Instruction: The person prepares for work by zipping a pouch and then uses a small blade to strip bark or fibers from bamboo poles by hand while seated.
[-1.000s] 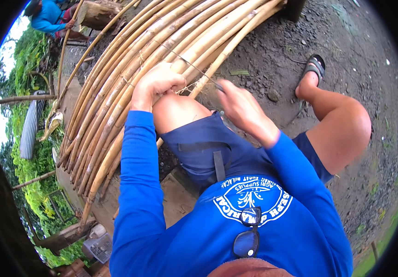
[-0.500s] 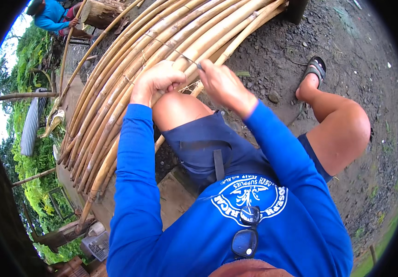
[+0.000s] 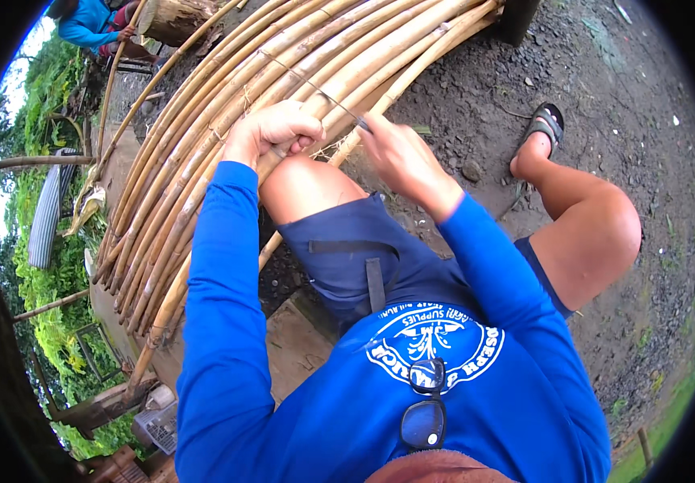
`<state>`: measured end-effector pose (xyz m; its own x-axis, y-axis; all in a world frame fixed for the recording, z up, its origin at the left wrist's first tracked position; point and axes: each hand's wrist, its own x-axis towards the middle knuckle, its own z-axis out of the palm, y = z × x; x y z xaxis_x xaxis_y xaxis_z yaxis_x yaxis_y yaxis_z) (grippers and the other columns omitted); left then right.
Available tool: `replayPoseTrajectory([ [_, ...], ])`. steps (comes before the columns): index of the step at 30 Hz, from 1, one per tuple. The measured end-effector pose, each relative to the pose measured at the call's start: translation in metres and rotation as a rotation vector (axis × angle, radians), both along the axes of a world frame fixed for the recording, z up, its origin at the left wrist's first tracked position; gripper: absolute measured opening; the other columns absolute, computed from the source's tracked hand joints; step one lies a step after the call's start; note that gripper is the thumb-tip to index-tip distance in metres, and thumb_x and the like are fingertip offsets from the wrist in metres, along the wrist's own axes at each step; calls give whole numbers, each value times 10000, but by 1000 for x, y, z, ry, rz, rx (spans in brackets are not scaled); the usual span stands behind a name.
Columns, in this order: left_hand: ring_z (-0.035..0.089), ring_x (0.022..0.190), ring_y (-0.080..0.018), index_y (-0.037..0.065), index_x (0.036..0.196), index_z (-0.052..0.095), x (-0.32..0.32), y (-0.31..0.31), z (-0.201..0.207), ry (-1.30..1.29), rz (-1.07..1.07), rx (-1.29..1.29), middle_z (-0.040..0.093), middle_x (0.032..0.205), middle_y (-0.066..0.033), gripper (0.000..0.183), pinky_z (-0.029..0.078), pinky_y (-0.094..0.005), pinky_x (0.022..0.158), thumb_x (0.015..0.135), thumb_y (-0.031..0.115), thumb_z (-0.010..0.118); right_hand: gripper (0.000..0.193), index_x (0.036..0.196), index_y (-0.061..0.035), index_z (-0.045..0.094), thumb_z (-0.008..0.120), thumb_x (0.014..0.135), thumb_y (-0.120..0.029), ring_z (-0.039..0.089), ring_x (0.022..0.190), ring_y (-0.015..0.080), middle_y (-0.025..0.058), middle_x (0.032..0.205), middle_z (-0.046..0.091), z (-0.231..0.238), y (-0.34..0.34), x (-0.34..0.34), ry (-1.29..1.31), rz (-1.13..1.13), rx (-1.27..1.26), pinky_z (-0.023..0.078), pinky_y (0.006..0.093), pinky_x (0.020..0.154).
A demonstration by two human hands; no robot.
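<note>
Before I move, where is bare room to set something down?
One is the stony ground right of the sandal and bent knee; another patch lies between sandal and poles. Crowded: around the left hand at the poles, and where the right hand holds a thin tool.

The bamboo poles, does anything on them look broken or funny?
None of the bamboo poles looks clearly broken. Scraggly pale fibres stick out beside the left hand, odd against the smooth poles. Their bend may be partly fisheye distortion.
</note>
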<state>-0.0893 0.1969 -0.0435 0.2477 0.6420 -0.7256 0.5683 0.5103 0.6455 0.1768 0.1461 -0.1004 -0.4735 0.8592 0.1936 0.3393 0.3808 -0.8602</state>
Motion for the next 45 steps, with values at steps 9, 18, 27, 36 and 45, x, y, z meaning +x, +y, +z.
replayPoseTrajectory([
  [9,534,523,-87,79,753,682,1,7,-3,-5,3,-19,605,634,-6,186,429,-262,514,868,190,778,159,1169,-15,608,594,1063,-133,678,834,528,327,859,665,0,19,-13,-48,-33,39,524,584,685],
  [18,513,523,-83,78,803,653,-15,-4,2,-125,25,-42,581,633,1,167,411,-265,506,861,166,782,319,1357,-38,600,608,1062,-161,720,882,512,301,939,729,3,-41,38,-26,-62,-79,567,569,737],
  [27,494,515,-91,76,829,653,-31,4,-12,-229,28,-83,561,630,5,186,396,-273,497,870,183,801,279,1328,-32,615,612,1068,-133,727,875,505,296,885,712,-15,-52,48,-3,-78,-106,568,563,727],
  [36,473,540,-88,84,853,662,-21,16,-16,-290,61,-210,533,630,16,154,392,-259,517,901,195,757,157,1159,-20,590,612,1059,-140,679,844,518,313,873,682,-9,22,-13,-13,-8,105,543,569,699],
  [45,478,557,-79,91,888,654,-23,20,-19,-339,122,-252,531,652,19,109,378,-264,517,942,138,736,211,1236,-40,613,614,1076,-177,698,883,517,315,899,691,-7,-1,10,-24,-58,-121,541,565,707],
])
